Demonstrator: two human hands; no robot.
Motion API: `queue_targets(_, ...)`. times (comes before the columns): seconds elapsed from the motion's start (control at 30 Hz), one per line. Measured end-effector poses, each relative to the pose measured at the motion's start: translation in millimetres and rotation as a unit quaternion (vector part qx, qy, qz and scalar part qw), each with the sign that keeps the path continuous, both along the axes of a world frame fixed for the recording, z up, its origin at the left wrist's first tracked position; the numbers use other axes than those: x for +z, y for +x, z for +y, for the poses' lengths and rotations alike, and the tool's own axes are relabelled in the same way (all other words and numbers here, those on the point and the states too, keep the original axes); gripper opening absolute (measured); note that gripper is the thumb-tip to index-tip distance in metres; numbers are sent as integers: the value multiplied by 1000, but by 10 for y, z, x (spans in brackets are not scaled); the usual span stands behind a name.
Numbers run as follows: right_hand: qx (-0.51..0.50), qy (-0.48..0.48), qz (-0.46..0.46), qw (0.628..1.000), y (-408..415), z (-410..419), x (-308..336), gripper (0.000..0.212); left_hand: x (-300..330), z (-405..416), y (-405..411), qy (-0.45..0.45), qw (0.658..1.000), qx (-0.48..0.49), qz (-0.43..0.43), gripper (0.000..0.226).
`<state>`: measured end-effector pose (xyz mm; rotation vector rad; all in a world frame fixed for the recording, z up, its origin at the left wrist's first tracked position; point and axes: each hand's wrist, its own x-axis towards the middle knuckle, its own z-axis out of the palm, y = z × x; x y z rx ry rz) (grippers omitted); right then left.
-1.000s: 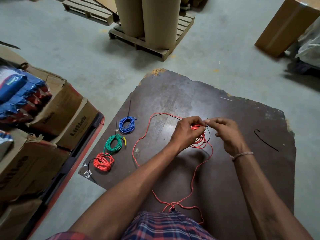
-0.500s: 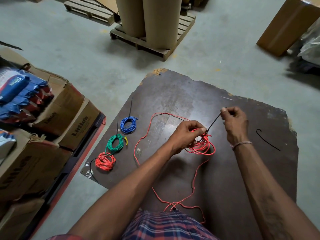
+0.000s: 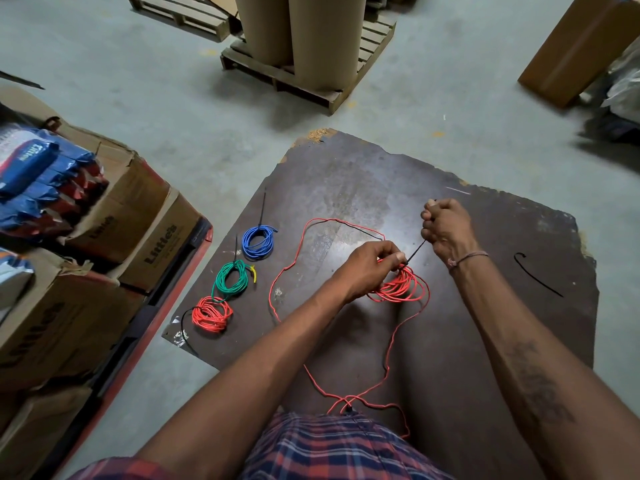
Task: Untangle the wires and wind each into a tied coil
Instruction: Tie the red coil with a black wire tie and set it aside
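Observation:
On the dark board [image 3: 381, 174] my left hand [image 3: 370, 265] pinches a red wire coil [image 3: 401, 287] at its top. My right hand [image 3: 446, 226] grips the tail of a black cable tie [image 3: 415, 252] that runs taut down to the coil. A loose length of the same red wire [image 3: 388, 368] trails over the board towards my lap. Three tied coils lie in a row at the left: blue [image 3: 258, 240], green [image 3: 232, 280] and red [image 3: 211, 313].
A spare black cable tie [image 3: 536, 275] lies on the board at the right. Cardboard boxes [image 3: 114, 216] on a red pallet truck stand close on the left. Brown paper rolls [image 3: 325, 36] on a wooden pallet stand beyond the board, and a carton [image 3: 578, 46] at far right.
My right hand has moved up and away from the left, drawing the black tie out taut from the coil. The left hand has stayed on the coil.

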<state>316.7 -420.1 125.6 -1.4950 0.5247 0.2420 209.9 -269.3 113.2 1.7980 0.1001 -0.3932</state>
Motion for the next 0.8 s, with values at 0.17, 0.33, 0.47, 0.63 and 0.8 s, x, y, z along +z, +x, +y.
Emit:
queue_targets(0.17,36,-24,-19,999,19,119,-81,28,-26,48,-14,35,999,-25,-28,22)
queue_targets(0.33,8,41,-19,999,52,224,-135,26,-82,214,-22,-33,999,-28,-7,13)
queue_targets(0.47,60,75,-12,995,16,278,-120,14,-294,341,-53,-75,993,93,15,18)
queue_targets(0.63,189,-35,-1,981,-256,314,-269,10,-508,559,-43,-104,967,232,30,17)
queue_targets(0.8,323,-95,-10,941,-583,444,-462,37,-584,793,-2,-199,929,305,66,8)
